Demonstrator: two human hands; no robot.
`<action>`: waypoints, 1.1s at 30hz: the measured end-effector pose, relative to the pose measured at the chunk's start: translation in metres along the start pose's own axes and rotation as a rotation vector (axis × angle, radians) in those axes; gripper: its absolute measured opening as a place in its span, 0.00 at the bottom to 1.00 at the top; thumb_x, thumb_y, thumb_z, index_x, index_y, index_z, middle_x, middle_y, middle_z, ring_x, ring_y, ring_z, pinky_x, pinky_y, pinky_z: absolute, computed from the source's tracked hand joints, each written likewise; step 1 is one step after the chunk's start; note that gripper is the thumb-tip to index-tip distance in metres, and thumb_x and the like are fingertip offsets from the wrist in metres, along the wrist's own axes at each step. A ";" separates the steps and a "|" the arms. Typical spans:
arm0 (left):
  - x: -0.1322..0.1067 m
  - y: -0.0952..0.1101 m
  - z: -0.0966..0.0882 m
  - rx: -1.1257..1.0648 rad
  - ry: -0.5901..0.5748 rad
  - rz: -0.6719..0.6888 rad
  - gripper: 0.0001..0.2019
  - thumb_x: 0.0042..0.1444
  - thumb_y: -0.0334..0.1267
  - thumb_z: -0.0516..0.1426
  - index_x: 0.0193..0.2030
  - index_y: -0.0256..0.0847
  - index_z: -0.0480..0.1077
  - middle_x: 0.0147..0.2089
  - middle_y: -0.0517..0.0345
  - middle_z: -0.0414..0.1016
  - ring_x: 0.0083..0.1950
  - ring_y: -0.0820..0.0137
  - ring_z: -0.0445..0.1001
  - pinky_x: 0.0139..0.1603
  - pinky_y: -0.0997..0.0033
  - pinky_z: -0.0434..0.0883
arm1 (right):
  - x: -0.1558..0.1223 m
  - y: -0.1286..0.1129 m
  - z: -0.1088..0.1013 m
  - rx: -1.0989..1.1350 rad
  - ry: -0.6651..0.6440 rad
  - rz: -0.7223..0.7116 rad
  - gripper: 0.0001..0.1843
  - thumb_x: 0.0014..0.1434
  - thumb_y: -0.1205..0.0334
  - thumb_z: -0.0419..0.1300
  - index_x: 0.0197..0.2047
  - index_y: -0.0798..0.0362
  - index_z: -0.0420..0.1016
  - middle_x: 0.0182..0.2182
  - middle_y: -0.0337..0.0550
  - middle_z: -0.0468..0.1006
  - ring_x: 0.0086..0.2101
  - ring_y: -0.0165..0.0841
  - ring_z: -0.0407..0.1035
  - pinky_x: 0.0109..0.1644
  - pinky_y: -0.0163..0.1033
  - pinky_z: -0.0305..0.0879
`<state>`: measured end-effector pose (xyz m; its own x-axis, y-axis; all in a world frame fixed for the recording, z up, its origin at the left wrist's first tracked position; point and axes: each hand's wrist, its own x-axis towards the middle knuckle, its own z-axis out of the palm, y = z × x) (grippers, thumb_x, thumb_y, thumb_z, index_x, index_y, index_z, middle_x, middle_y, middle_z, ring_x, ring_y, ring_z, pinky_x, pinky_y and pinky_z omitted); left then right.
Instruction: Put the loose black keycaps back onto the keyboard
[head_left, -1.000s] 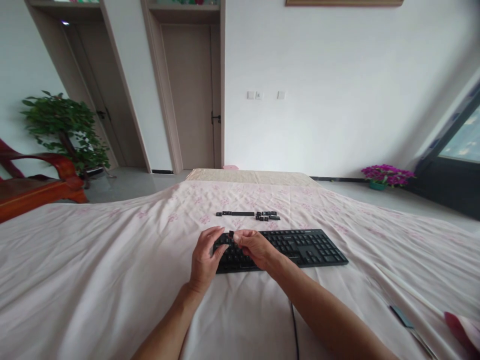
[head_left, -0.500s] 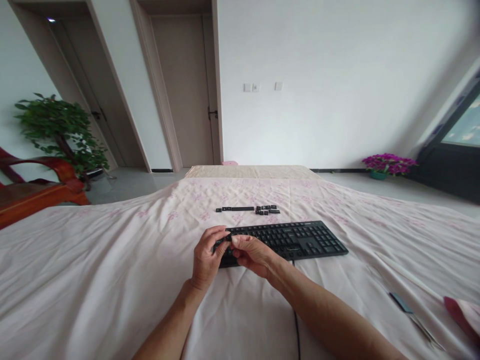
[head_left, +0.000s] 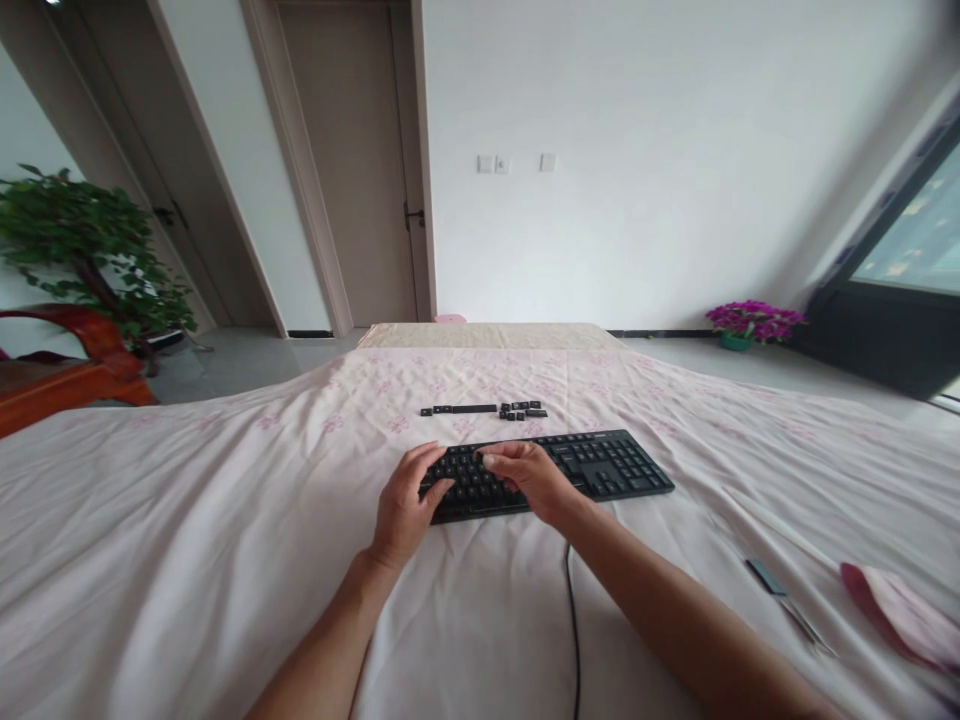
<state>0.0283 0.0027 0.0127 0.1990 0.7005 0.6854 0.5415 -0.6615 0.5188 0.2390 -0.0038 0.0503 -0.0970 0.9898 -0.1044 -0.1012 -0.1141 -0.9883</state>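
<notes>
A black keyboard (head_left: 622, 465) lies on the cloth in front of me, its middle partly hidden by my right hand. My left hand (head_left: 405, 500) rests at the keyboard's left end, thumb and fingers apart, with nothing between them. Over the keys, the thumb and forefinger of my right hand (head_left: 529, 475) are pinched on a small black keycap (head_left: 479, 456), mostly covered by the fingertips. Behind the keyboard, several loose keycaps (head_left: 513, 415) lie in a row with a long space bar (head_left: 474, 409).
A pale floral cloth (head_left: 262, 520) with folds covers the table. The keyboard's cable (head_left: 574, 620) runs toward me between my forearms. To the right lie a metal-tipped tool with a dark handle (head_left: 765, 576) and a pink cloth piece (head_left: 892, 605).
My hands have parted. The keycap held between both is now in my right hand, which has moved right over the keys. My left hand has spread its fingers. The view has shifted slightly.
</notes>
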 end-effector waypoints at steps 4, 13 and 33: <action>-0.005 -0.023 0.009 0.079 0.016 -0.103 0.15 0.59 0.34 0.52 0.53 0.44 0.66 0.54 0.52 0.69 0.57 0.64 0.67 0.60 0.59 0.65 | 0.000 0.002 -0.043 -0.314 0.143 -0.124 0.15 0.44 0.55 0.68 0.34 0.54 0.81 0.26 0.39 0.77 0.28 0.30 0.67 0.34 0.35 0.60; -0.010 -0.039 0.015 0.099 -0.049 -0.182 0.15 0.58 0.34 0.51 0.51 0.43 0.68 0.53 0.52 0.69 0.56 0.64 0.67 0.60 0.58 0.65 | -0.021 0.011 -0.060 -1.209 0.136 -0.408 0.08 0.56 0.59 0.60 0.37 0.43 0.81 0.33 0.38 0.77 0.37 0.33 0.69 0.42 0.35 0.60; -0.011 -0.038 0.015 0.110 -0.077 -0.201 0.13 0.58 0.34 0.50 0.48 0.44 0.70 0.53 0.52 0.67 0.56 0.63 0.67 0.58 0.57 0.66 | -0.027 0.001 -0.040 -1.718 -0.045 -0.494 0.09 0.60 0.62 0.57 0.30 0.50 0.76 0.32 0.41 0.74 0.36 0.33 0.63 0.38 0.38 0.51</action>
<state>0.0174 0.0243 -0.0221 0.1378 0.8360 0.5312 0.6617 -0.4768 0.5787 0.2812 -0.0274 0.0474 -0.4079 0.8948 0.1815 0.9130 0.4004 0.0780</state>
